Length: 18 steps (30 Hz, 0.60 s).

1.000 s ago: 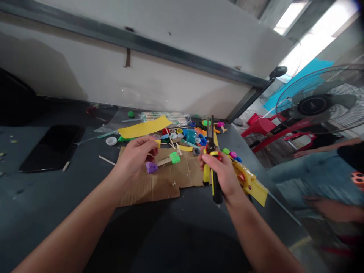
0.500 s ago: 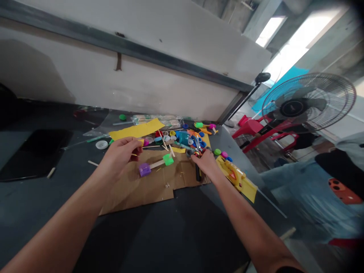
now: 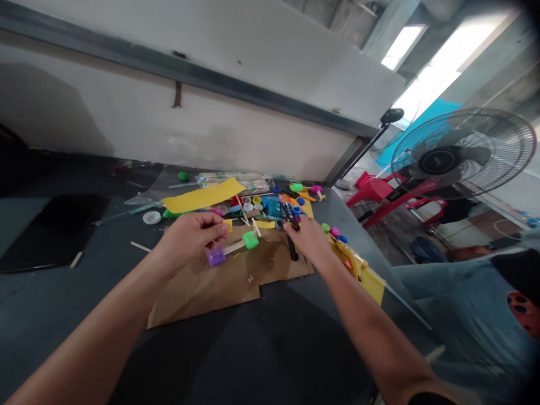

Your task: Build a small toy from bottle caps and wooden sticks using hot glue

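Observation:
My left hand point(image 3: 196, 237) hovers over the left part of the cardboard sheet point(image 3: 202, 295), thumb and fingers pinched on a small yellow paper piece point(image 3: 228, 224). Just below those fingertips, a popsicle stick point(image 3: 234, 247) joins a purple bottle cap point(image 3: 215, 256) and a green bottle cap point(image 3: 250, 240). My right hand point(image 3: 309, 236) is closed on a black-handled tool point(image 3: 292, 247) at the cardboard's right side. Its metal end points away from me; scissors or pliers, I cannot tell which. My fingers hide part of it.
Behind the cardboard lie a yellow paper strip point(image 3: 202, 197), loose bottle caps point(image 3: 248, 207) and bagged sticks point(image 3: 236, 180). A yellow glue gun point(image 3: 352, 256) rests at right. A dark phone or tablet point(image 3: 50, 230) lies left. Beyond the table edge are a fan point(image 3: 441, 160) and a seated person point(image 3: 464, 304).
My left hand has moved right and slightly down with the yellow paper piece, closer to the joined caps. My right hand stays on the tool. The view has shifted slightly.

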### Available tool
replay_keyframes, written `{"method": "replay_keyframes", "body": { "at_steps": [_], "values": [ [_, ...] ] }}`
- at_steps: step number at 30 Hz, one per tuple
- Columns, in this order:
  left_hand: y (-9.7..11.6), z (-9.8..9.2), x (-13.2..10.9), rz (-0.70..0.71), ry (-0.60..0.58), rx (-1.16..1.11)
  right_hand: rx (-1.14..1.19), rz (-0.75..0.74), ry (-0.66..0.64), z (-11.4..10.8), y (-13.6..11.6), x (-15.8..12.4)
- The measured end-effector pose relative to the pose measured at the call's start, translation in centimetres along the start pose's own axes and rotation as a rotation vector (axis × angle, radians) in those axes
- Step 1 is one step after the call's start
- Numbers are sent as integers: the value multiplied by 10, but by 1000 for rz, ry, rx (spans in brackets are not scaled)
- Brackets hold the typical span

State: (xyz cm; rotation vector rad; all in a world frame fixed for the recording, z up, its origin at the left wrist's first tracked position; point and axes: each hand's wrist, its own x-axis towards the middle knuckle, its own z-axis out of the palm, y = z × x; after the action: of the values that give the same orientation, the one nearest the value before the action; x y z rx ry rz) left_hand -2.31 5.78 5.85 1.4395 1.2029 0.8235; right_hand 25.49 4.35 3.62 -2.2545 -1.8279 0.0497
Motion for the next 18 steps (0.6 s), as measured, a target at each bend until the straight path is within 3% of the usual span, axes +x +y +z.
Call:
{"method": "replay_keyframes", "body": {
  "at_steps": [2, 4, 8, 12, 18],
  "values": [
    [7, 4, -6, 1, -49, 70, 152, -147, 134, -14, -10, -7],
    [15, 8, -12, 2, -89, 122, 427, -302, 187, -29, -27, -17],
    [28, 17, -20, 34, -136, 203, 769, -460, -25, -46, -67, -33],
    [32, 18, -22, 57, -150, 249, 801, -495, -145, -44, -88, -37],
    [31, 15, -21, 63, -49, 216, 931, -397, -147, -37, -91, -33]
  ]
}}
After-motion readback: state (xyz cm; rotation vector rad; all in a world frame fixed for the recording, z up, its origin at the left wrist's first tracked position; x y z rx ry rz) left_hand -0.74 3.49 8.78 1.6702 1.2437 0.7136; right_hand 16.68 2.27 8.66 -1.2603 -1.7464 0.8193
